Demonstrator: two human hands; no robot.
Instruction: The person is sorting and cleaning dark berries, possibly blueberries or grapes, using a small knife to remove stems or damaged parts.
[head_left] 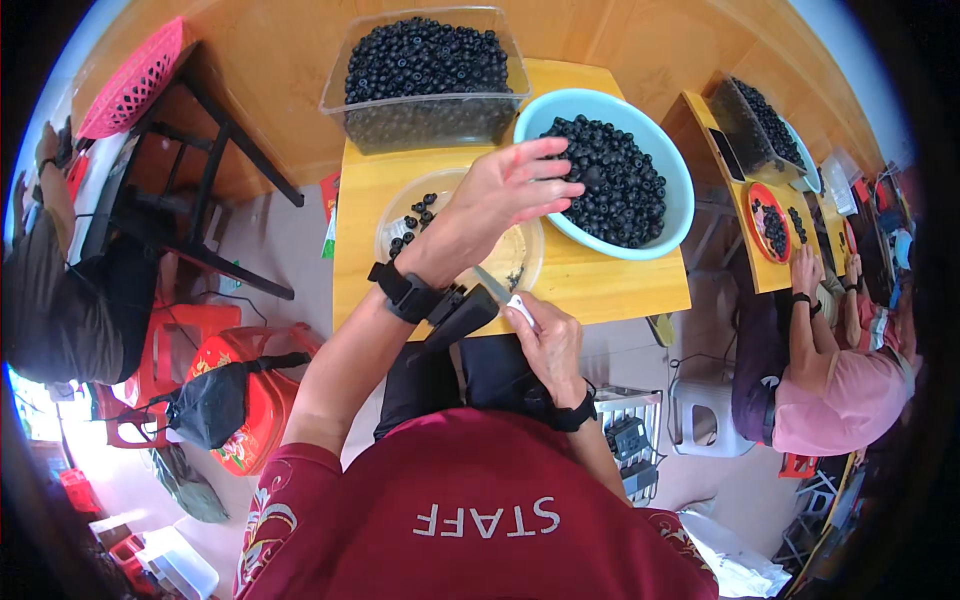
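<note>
Over the left edge of a pale blue basin (683,215) full of blueberries (610,195), my left hand (510,190) reaches with its fingers apart and nothing visible in them. My right hand (545,340) grips a small knife (518,303) by its white handle near the table's front edge. The knife's blade points up and left over a round clear bowl (535,262). Some blueberries (410,220) lie at the left side of that bowl, and small dark bits at its right. My left forearm hides part of the bowl.
Behind the bowl, a clear plastic box (430,120) heaped with blueberries stands on the yellow wooden table (620,290). To the right, a person in pink (840,400) works at another table with an orange plate (768,222). Red stools (245,400) and another person (60,290) are at left.
</note>
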